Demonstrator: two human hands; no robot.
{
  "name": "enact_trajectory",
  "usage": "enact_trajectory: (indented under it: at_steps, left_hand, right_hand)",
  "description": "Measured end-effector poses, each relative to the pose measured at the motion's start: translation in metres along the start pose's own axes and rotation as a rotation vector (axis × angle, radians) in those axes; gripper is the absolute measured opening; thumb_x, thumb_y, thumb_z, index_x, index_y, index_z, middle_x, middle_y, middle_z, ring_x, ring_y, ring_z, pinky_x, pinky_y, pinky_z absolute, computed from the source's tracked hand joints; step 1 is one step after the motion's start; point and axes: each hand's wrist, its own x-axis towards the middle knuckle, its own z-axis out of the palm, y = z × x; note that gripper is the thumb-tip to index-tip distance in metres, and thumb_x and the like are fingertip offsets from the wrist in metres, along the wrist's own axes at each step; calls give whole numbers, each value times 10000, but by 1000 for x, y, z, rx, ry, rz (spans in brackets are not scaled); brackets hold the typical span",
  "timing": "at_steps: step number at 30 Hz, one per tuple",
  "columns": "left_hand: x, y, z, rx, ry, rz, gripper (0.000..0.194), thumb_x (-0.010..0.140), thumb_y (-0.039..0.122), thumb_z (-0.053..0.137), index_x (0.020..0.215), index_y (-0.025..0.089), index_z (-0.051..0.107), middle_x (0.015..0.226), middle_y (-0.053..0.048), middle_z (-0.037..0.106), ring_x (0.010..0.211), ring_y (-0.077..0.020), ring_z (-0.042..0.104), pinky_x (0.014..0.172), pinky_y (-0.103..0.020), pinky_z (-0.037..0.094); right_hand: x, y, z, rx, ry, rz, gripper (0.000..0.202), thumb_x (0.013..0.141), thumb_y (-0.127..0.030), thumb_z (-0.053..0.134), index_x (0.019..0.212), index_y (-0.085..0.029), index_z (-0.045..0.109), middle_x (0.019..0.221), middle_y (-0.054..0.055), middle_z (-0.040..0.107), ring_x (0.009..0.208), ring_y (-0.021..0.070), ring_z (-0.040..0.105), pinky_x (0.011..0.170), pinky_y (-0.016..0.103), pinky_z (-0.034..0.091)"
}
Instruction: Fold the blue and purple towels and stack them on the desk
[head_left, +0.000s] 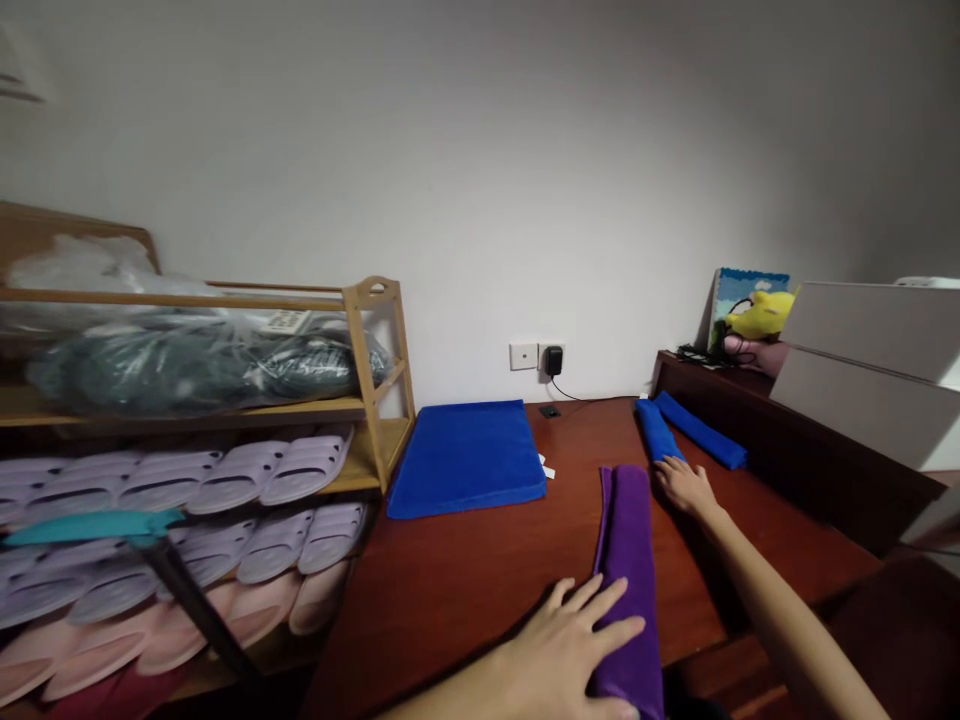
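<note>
A rolled or folded purple cloth (636, 560) lies lengthwise on the reddish-brown table (465, 570). My left hand (566, 645) rests on its near part with the fingers spread. Further right, my right hand (684, 485) touches the near end of a rolled blue cloth (657, 430), its fingers apart. Beside that roll, to the right, lies a second blue roll (705, 432). A flat folded blue cloth (469, 455) with a white tag sits at the table's back left.
On the left stands a wooden rack (379, 400) with bagged items and slippers. A teal-topped dark pole (195, 590) is in front of it. White boxes (862, 370) and a yellow plush toy (761, 315) sit on a raised ledge at right. A black adapter (553, 360) is plugged into the wall.
</note>
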Motion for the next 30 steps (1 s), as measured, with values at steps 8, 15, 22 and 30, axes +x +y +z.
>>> enact_trajectory:
  at_steps: [8,15,22,30]
  left_hand:
    - [-18,3,31,197,96,-67,687,900,567,429,1475,253,220,1534,-106,209,1368,-313,281,1040,-516,347]
    - [-20,25,57,334,218,-137,685,886,540,474,1428,148,327,1498,-161,295,1342,-321,329,1058,-423,341]
    - [-31,40,44,414,246,-170,468,916,286,456,1365,155,434,1424,-132,436,1292,-291,408,1057,-411,319]
    - [-51,43,55,458,254,-207,499,919,256,425,1411,184,378,1475,-103,365,1297,-307,386,1034,-450,333]
  right_hand:
    - [-20,0,-15,47,37,87,483,958,-424,247,1296,-175,486,1428,139,397,1321,260,357,1024,537,294]
    - [-90,-91,3,203,10,-193,631,886,-618,344,1352,-208,456,1431,124,387,1291,315,370,1013,500,343]
    - [-85,-112,4,406,-71,-289,602,894,-579,381,1338,-176,441,1472,126,300,1357,238,284,1099,402,277]
    - [-45,-153,-24,50,-134,70,606,835,-614,458,1260,-183,440,1215,196,468,1085,368,519,837,489,427]
